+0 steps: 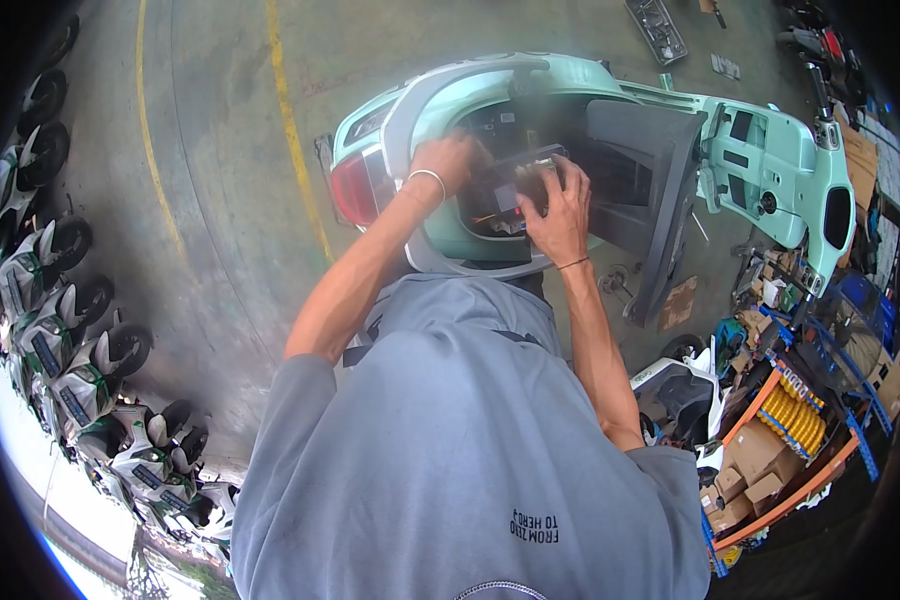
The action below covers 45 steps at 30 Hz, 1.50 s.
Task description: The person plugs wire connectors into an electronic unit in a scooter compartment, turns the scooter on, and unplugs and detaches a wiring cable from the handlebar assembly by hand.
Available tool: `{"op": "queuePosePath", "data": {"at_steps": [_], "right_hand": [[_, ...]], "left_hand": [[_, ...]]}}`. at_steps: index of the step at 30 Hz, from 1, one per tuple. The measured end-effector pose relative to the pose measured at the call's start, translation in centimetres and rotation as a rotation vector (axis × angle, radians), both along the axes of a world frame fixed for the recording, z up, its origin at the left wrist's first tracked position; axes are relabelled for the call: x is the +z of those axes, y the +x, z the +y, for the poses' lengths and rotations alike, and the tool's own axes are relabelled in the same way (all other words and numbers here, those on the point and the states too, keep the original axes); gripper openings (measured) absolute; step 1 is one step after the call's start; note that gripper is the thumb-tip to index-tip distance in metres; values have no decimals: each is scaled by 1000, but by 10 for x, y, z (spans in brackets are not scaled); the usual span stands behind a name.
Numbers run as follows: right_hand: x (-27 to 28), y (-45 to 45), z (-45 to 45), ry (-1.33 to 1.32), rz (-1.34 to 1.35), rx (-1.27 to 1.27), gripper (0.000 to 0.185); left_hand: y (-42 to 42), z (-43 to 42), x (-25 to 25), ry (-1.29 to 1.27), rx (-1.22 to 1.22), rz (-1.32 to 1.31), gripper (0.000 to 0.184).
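A mint-green scooter (570,75) lies across the view with its seat section open over a dark compartment. My left hand (450,163), with a white band at the wrist, is over the compartment's left side; its fingers are bent and blurred, and what they touch is hidden. On the compartment's right side my right hand (558,205) has thumb and fingers curved round the edge of a dark box-like part (515,180). Small wires and a connector (510,226) show below that part. The raised dark seat (660,200) stands right of my right hand.
A red tail light (352,190) sits at the scooter's left end. Handlebars (825,135) are at the right. A metal tray (656,30) lies on the floor beyond. Parked scooters (70,370) line the left; an orange-framed rack with cardboard boxes (760,455) stands lower right.
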State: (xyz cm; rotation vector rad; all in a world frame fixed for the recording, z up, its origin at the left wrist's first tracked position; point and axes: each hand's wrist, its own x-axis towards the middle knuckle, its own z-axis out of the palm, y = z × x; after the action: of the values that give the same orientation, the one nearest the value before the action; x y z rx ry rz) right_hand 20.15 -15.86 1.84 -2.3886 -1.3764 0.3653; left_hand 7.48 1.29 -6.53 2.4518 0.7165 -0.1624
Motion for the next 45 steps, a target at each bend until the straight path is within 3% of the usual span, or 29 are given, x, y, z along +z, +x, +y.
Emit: {"op": "queuePosePath", "data": {"at_steps": [1,5,9,18,21,23,28,30,38,41,45], "right_hand": [[2,-1,3,-58,41,33,61],[-4,-1,13,-155,9,100,66],[-6,2,18,-184,16,88,64],[-13,5,22,-155,73,45,56],[-9,13,26,-192,89,97,64],[4,22,31,-433,99,272,82],[0,19,38,-586,-48,386,109],[-1,18,41,-616,-90,407,114],[-25,8,25,-404,-256,509,90],[-3,6,30,-403,-113,422,88],[12,5,18,-453,-123,364,92]], "left_hand": [[-1,0,-2,-1,1,2,16],[2,0,-6,0,116,-100,17],[9,-1,-15,41,161,-173,8],[11,-11,-22,62,235,-193,7],[7,-11,-21,64,224,-261,7],[6,-10,-20,58,215,-244,7],[6,-8,-21,65,181,-249,8],[5,-6,-22,6,167,-141,19],[0,-3,-35,13,105,-138,20],[2,-2,-26,-17,94,-137,23],[1,-3,-28,-38,128,-195,27]]}}
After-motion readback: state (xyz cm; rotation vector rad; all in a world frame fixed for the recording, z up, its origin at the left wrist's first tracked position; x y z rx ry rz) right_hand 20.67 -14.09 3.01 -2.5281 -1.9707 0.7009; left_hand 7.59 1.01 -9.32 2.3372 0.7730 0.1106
